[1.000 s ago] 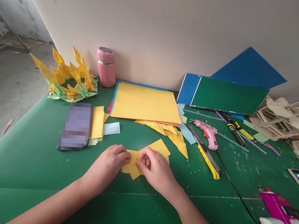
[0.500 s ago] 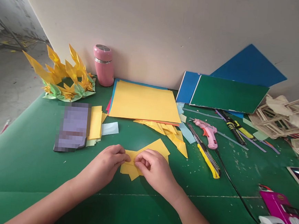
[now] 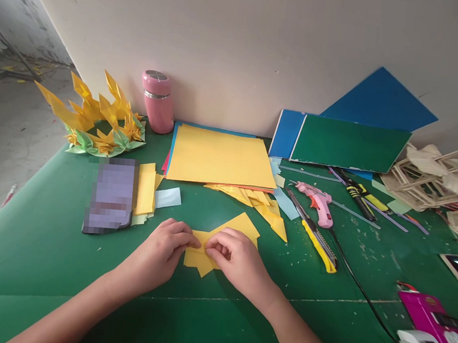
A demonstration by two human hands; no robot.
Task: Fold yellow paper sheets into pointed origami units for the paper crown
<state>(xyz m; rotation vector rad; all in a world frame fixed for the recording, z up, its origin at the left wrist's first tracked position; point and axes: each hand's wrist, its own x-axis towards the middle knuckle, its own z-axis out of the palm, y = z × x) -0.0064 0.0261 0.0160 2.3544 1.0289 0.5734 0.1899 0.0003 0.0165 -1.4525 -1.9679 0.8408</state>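
Observation:
Yellow paper pieces [image 3: 240,228] lie overlapped at odd angles on the green table, between and under my hands. My left hand [image 3: 169,249] is closed, its thumb and fingertips pinching a folded strip of yellow paper [image 3: 193,255] at the left. My right hand [image 3: 238,259] is closed too, fingers curled, with thumb and index tip on the same paper just to the right. The fingertips of both hands are a short gap apart. Part of the fold is hidden beneath the fingers.
Behind are a stack of coloured sheets [image 3: 222,158] and folded yellow pieces [image 3: 270,219]. To the right lie a box cutter [image 3: 318,244], a pink glue gun [image 3: 319,205] with its cord, and pliers [image 3: 356,195]. A phone [image 3: 112,194], paper crown [image 3: 104,143] and pink flask [image 3: 158,108] stand left.
My left fingers have shifted very slightly along the paper toward the right hand. The right hand and the paper look almost the same.

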